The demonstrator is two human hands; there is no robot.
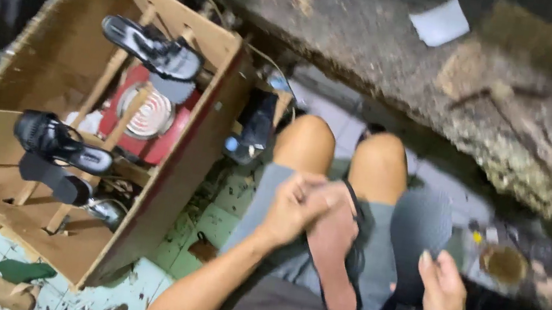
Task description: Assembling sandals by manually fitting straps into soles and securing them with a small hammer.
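Centre frame: the left hand [294, 208] curls its fingers around the toe of a pinkish sole [333, 257] lying across the lap. Lower right, the right hand [442, 301] grips a dark grey sheet [417, 229], its lower part blurred.

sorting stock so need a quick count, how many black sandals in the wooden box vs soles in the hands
black sandals in the wooden box: 2, one upper, one lower
pinkish sole in the left hand: 1
dark grey sole by the right hand: 1
total: 4
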